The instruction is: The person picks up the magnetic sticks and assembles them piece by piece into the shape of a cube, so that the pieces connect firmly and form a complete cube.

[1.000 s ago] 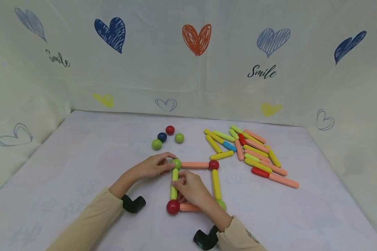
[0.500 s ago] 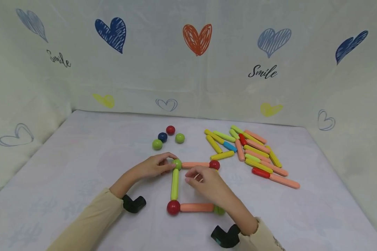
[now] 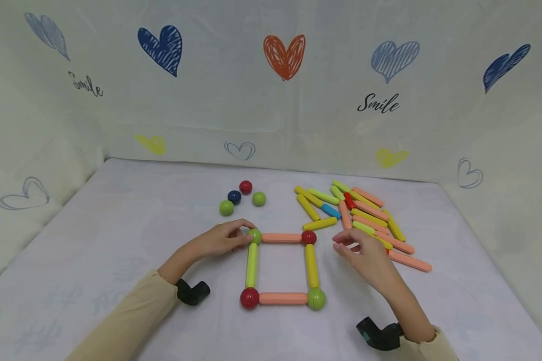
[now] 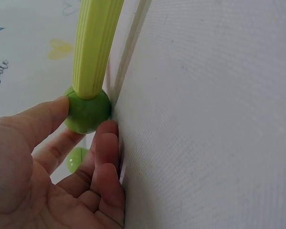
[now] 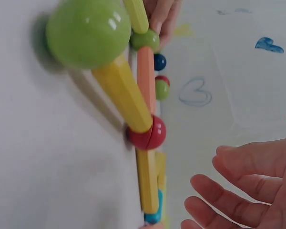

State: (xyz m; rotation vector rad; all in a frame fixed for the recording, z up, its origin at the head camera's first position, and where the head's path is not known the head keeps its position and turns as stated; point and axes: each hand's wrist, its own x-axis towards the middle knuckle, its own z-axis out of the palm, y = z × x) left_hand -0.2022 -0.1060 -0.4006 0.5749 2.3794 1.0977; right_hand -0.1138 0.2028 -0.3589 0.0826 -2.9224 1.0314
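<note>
On the table lies a square of four rods joined by balls at its corners. My left hand [image 3: 219, 239] pinches the green ball [image 3: 255, 236] at the far left corner between thumb and fingers. From that ball runs a lime-green rod [image 4: 96, 47], seen close up in the left wrist view, to a red ball [image 3: 250, 298] at the near left. A salmon rod [image 3: 282, 238] leads to another red ball [image 3: 309, 237]; a yellow rod [image 3: 312, 265] and a second green ball [image 3: 316, 299] form the right side. My right hand [image 3: 366, 255] holds nothing, fingers loosely bent, beside the stick pile.
A pile of loose rods [image 3: 369, 216] in salmon, yellow, lime, red and blue lies at the back right, partly behind my right hand. Several loose balls sit behind the square, among them a dark blue ball [image 3: 234, 197]. A printed cloth wall [image 3: 208, 100] stands behind the table.
My right hand has let go of the lime-green rod and moved right across the square to the loose rods. My left hand has stayed at the green ball.
</note>
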